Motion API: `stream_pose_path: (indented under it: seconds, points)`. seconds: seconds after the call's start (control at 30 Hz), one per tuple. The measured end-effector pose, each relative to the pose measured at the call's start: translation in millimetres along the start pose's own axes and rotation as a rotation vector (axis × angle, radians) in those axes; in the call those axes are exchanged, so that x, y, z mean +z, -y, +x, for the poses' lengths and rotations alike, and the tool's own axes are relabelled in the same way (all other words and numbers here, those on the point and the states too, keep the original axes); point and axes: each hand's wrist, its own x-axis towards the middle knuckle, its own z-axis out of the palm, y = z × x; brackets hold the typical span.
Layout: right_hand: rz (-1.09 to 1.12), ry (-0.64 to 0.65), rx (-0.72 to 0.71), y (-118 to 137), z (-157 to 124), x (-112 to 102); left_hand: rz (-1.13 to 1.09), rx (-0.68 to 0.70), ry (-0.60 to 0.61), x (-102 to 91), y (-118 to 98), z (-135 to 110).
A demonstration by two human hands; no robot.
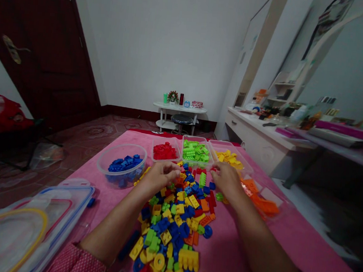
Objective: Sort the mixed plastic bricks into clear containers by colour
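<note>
Far out to the left of your left hand, near the table's near-left edge, a stack of clear lids (pixel 67 202) overhangs the pink cloth (pixel 286 242). Just left of that hand sits a round clear bowl (pixel 103 163) of blue bricks (pixel 125 163), with a narrow strip of bare cloth between bowl and wrist.

Your left hand (pixel 160 177) hovers over the far end of the pile of mixed bricks (pixel 174 220). Its fingers are curled in toward the thumb, and you cannot tell whether they pinch a brick. Just beyond its fingertips stands the red tub (pixel 155 145).

Between your two hands the pile runs back toward you, filling the cloth between your forearms. Beyond the gap between them, the green tub (pixel 197 139) stands close against the pile's far edge.

Your right hand (pixel 226 181) is also curled, knuckles up, at the pile's far right corner. Whether it holds anything cannot be told. Just beyond it sits the yellow tub (pixel 219 144). Just to its right, the orange tub (pixel 278 200) lies near the table's right edge.

Open cloth lies on the near side of your right forearm, running out to the right edge. The tubs close off the far side in a row, side by side.
</note>
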Motion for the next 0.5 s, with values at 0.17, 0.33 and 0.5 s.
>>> stream_pose_path:
  seconds: [0.17, 0.33, 0.5]
  points:
    - [0.043, 0.033, 0.015, 10, -5, 29, 0.013, 0.02, -0.01, -1.0, 0, 0]
    - [0.164, 0.022, 0.06, -1, -7, 55, 0.01, 0.036, -0.024, 0.2, 2, 2]
    - [0.359, -0.031, 0.093, -7, -6, 67, 0.015, 0.013, -0.026, 1.7, 3, 3]
